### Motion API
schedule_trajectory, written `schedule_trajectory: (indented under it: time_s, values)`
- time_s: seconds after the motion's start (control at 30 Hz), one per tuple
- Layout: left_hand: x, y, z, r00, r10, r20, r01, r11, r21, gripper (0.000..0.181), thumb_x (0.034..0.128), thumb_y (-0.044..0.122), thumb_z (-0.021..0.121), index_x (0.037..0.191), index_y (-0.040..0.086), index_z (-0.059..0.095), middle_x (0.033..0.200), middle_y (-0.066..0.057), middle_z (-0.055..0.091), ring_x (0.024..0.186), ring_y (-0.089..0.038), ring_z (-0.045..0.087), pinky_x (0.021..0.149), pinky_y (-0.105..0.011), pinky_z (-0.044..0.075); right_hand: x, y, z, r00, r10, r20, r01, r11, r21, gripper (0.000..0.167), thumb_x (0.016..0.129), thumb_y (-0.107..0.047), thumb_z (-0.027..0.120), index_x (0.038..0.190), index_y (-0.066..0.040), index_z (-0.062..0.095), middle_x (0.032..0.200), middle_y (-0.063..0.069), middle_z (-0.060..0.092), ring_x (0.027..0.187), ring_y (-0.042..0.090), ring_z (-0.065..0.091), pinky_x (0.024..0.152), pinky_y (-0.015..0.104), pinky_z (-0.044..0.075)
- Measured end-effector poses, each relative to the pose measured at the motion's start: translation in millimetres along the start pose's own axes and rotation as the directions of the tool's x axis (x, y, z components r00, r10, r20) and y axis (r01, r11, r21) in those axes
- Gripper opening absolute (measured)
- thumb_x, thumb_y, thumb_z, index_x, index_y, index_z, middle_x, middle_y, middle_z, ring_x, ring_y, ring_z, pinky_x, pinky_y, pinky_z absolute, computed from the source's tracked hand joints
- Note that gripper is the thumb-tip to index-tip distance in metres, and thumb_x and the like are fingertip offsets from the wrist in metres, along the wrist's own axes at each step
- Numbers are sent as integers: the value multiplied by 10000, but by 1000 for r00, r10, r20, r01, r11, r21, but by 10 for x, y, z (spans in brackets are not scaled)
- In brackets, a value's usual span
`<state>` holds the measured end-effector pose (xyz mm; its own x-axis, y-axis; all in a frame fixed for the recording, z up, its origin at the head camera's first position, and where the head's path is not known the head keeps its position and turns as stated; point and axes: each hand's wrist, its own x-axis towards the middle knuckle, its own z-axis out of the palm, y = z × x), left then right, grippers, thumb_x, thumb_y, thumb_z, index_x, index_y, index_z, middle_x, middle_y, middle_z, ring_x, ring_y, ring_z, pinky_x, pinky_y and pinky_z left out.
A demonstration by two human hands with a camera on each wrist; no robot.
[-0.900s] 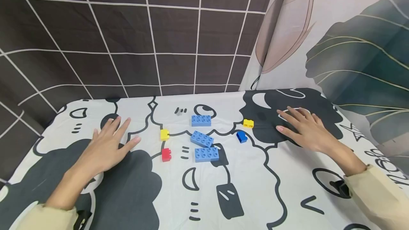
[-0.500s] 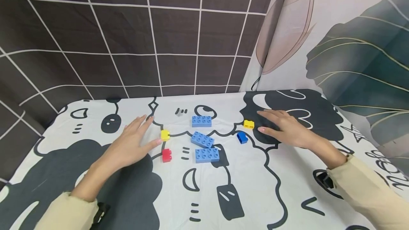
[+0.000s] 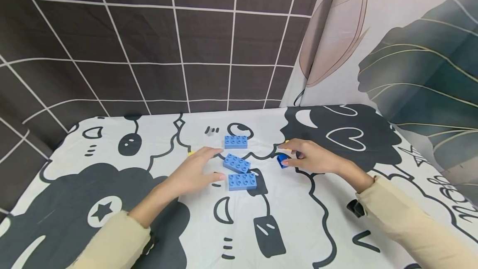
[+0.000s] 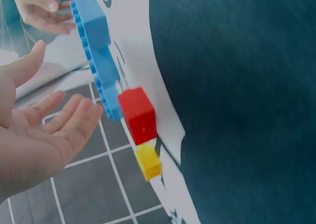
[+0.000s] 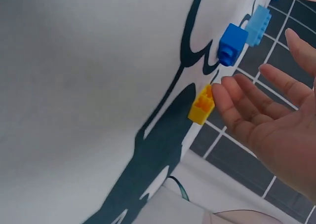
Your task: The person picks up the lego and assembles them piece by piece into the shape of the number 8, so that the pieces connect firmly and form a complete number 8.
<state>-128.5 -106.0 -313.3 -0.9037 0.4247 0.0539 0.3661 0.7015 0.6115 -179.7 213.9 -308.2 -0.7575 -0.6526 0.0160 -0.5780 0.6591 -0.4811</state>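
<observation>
Over the last second both hands have swept inward from the outer sides of the cloth (image 3: 201, 246) and now hang over the scattered toy blocks. The left hand (image 3: 193, 173) has come across far enough to cover the red block (image 4: 138, 114) in the head view and most of the left yellow block (image 4: 149, 161); the left wrist view shows both standing below it. Its thumb and fingers are spread and hold nothing, reaching toward the left ends of the back light blue block (image 3: 235, 142) and the front light blue block (image 3: 242, 182). The slanted light blue block (image 3: 236, 163) lies between those two. The right hand (image 3: 315, 157) now masks much of the right yellow block (image 5: 201, 105) and crosses the edge of the dark blue block (image 3: 281, 161); its fingers are loosely bent, with no grip taken, and whether a fingertip touches either block cannot be told. The light blue blocks have not shifted. This reads as an approach: the hands are in reach of the blocks, but handling them has yet to begin.
</observation>
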Motion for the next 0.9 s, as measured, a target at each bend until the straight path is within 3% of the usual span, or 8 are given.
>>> schedule_trajectory:
  time_s: [0.23, 0.4, 0.6, 0.9]
  values:
    - [79, 28, 145, 997, -33, 66, 43, 986, -161, 478, 761, 147, 741, 1173, 13, 538, 1112, -99, 581, 1013, -241, 549, 841, -354, 483, 43, 80, 53, 1000, 20, 19, -22, 997, 71, 445, 790, -102, 705, 1179, 56, 559, 970, 98, 602, 823, 224, 554, 623, 248, 472]
    - [112, 41, 193, 995, -67, 79, 80, 983, -168, 405, 715, 125, 773, 1058, 40, 575, 1008, -56, 609, 940, -203, 574, 823, -349, 474, 57, 130, 68, 998, 39, 47, -45, 991, 130, 457, 754, -50, 727, 1159, 78, 558, 942, 103, 612, 821, 229, 581, 608, 244, 486]
    - [127, 48, 242, 989, -121, 86, 133, 978, -159, 378, 704, 121, 779, 1023, 67, 583, 938, -22, 607, 906, -174, 579, 827, -356, 463, 72, 178, 82, 997, 54, 46, -60, 991, 121, 446, 730, -27, 741, 1137, 65, 582, 919, 91, 615, 807, 211, 576, 622, 238, 490]
    - [140, 30, 299, 990, -114, 88, 127, 978, -168, 343, 699, 84, 775, 986, 64, 589, 906, -8, 591, 888, -168, 584, 822, -333, 467, 91, 205, 97, 994, 100, 38, -105, 984, 144, 410, 712, -46, 762, 1081, 47, 610, 814, 53, 588, 749, 165, 535, 609, 232, 473]
